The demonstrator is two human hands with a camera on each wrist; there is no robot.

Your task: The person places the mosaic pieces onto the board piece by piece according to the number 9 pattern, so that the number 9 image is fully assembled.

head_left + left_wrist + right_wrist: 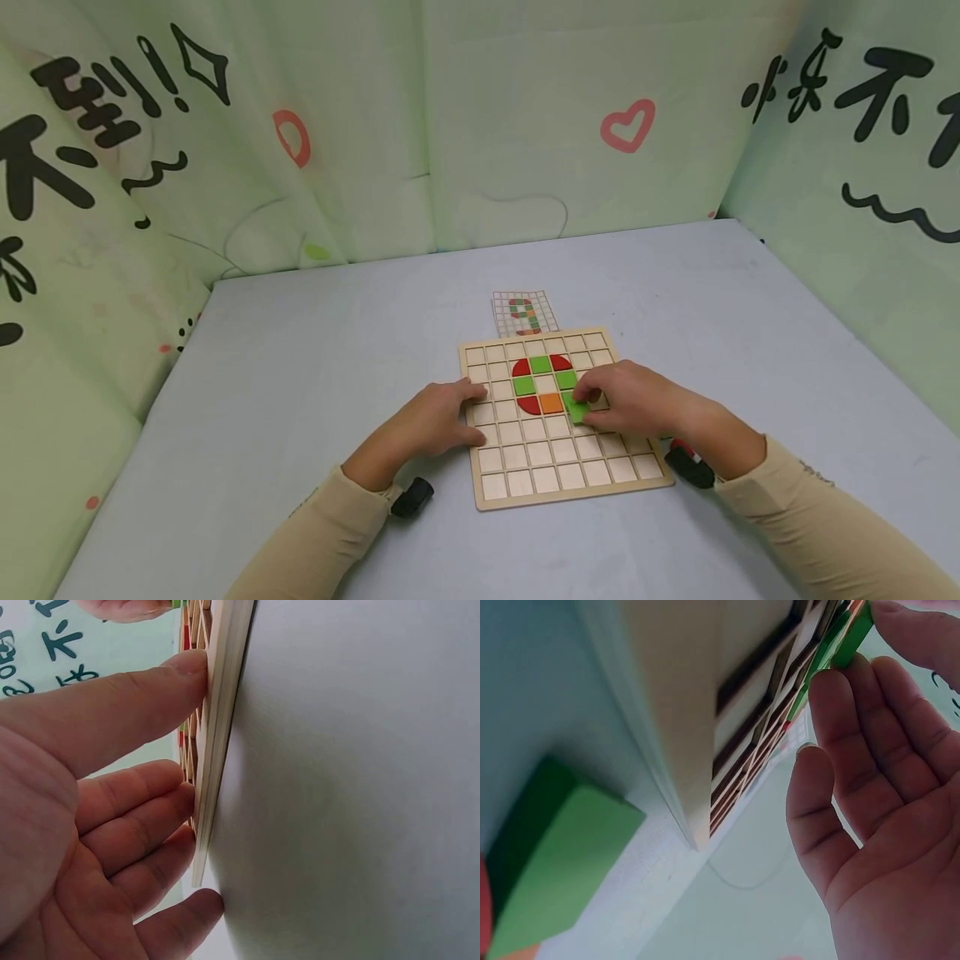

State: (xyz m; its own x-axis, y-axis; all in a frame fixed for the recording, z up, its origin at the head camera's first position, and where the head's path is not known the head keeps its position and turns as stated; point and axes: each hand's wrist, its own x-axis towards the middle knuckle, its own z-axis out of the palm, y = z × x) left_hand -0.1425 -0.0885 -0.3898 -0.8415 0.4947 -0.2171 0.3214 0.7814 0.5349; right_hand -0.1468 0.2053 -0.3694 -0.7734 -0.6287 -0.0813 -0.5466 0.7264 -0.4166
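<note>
A square wooden grid board [517, 483] lies on the table, with a ring of red, green and orange tiles set in its upper middle cells. My right hand [637, 400] pinches a green square tile [577, 412] between thumb and fingers, over the cell to the right of the orange tile [551, 403]. From the right wrist view, that held green tile [853, 637] stands tilted against the board's surface. My left hand [435, 417] rests at the board's left edge, thumb and fingertips touching the frame, as the left wrist view also shows.
Behind the board lies a printed card [519, 302] with a coloured grid pattern, its lower end overlapped by the board. Beside the board's right edge, a loose green block [570, 862] sits with red and orange pieces. Curtains [510, 125] enclose the table's back and sides.
</note>
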